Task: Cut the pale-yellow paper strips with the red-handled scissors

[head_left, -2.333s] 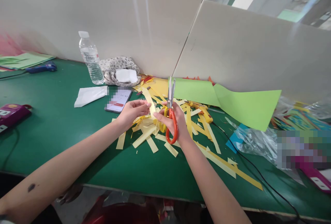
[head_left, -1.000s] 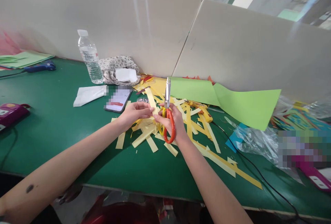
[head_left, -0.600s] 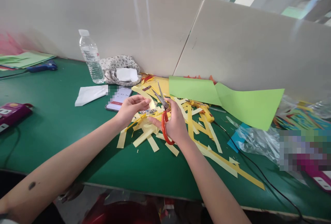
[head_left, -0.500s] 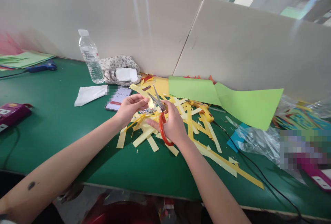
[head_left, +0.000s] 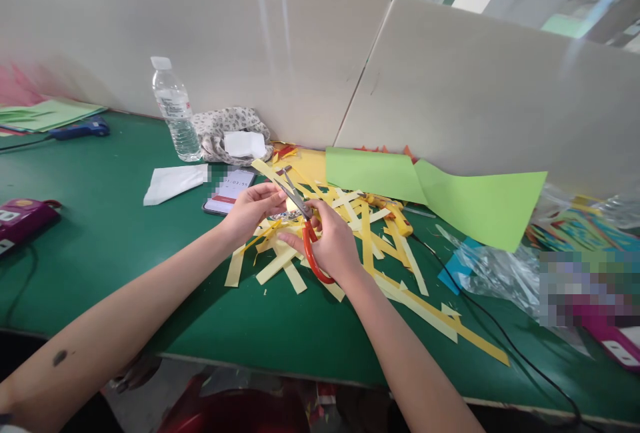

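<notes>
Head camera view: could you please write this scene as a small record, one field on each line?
Left hand: pinches a flat, pale yellow paper strip
Right hand: grips orange-red-handled metal scissors
Blades: overlap the strip in view; whether they are cutting it is unclear
Around and below: loose yellow paper strips on a green table
Pile's right side: yellow gun-shaped tool with black cord
Behind: bright green paper
Left of pile: rectangular phone, screen lit
Back left: clear plastic bottle, standing beside a grey spotted cloth bundle
</notes>
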{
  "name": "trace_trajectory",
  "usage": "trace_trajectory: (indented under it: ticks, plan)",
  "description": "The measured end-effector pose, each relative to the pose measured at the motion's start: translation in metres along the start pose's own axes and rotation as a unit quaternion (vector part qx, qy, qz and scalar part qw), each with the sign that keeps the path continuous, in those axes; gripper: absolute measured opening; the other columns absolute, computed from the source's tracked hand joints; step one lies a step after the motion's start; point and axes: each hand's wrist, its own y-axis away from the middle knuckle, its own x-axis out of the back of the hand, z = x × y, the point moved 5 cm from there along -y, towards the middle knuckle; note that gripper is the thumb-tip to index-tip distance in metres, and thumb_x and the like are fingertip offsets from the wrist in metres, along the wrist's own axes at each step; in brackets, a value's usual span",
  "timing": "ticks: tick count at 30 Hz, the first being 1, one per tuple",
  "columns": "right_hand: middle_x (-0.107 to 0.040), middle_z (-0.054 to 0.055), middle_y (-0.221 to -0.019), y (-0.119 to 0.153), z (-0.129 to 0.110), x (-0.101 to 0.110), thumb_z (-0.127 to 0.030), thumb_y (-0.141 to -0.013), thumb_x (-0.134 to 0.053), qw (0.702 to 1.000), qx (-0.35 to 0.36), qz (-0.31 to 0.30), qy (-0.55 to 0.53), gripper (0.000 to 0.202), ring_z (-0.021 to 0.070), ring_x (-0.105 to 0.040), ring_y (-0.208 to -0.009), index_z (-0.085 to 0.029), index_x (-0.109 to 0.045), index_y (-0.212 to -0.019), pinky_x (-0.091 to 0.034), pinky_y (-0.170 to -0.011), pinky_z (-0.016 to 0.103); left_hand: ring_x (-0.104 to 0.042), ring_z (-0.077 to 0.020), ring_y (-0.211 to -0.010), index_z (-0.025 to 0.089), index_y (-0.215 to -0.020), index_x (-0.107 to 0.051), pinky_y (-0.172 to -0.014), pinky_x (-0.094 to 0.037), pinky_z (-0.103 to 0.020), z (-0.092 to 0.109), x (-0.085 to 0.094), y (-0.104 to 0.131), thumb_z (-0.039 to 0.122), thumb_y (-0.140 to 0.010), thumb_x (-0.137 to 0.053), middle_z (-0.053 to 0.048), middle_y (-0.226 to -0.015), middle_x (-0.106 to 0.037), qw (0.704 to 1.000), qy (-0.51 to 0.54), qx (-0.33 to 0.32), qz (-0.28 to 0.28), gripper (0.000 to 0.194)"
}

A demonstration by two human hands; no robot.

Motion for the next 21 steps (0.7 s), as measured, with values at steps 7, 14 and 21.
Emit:
trace_trajectory:
  ticks: [7, 14, 21]
  plan:
    - [-0.062, 0.005, -0.079, 0.0002, 0.0000, 0.0021, -0.058, -0.067, -0.060, 1.000, -0.004, 0.009, 0.001, 0.053, 0.0185, -0.057, -0.068, -0.022, -0.051, -0.105, -0.041, -0.058, 0.029, -0.060, -0.0061, -0.060, 0.017, -0.071, -0.066, -0.065, -0.049, -0.017, -0.0009, -0.0004, -0.0001, 0.024, -0.065, -0.074, 0.003, -0.067, -0.064, 1.000, 0.008, 0.025, -0.006, 0.012]
    - [-0.062, 0.004, -0.075, 0.0002, -0.0004, 0.0045, -0.057, -0.066, -0.062, 1.000, 0.003, 0.017, -0.001, 0.051, 0.0174, -0.056, -0.063, -0.022, -0.052, -0.101, -0.040, -0.057, 0.029, -0.058, -0.0050, -0.058, 0.017, -0.070, -0.066, -0.062, -0.049, -0.015, 0.0006, -0.0012, 0.0003, 0.025, -0.066, -0.073, 0.003, -0.065, -0.062, 0.999, 0.008, 0.037, -0.012, 0.011]
    - [-0.058, 0.003, -0.068, 0.0001, -0.0003, 0.0072, -0.056, -0.066, -0.063, 0.999, 0.015, 0.017, 0.034, 0.049, 0.0168, -0.054, -0.059, -0.021, -0.053, -0.099, -0.039, -0.055, 0.028, -0.056, -0.0052, -0.056, 0.016, -0.068, -0.066, -0.061, -0.048, -0.016, 0.0031, -0.0031, 0.0022, 0.024, -0.067, -0.072, 0.003, -0.063, -0.060, 0.999, 0.002, 0.041, -0.024, 0.010]
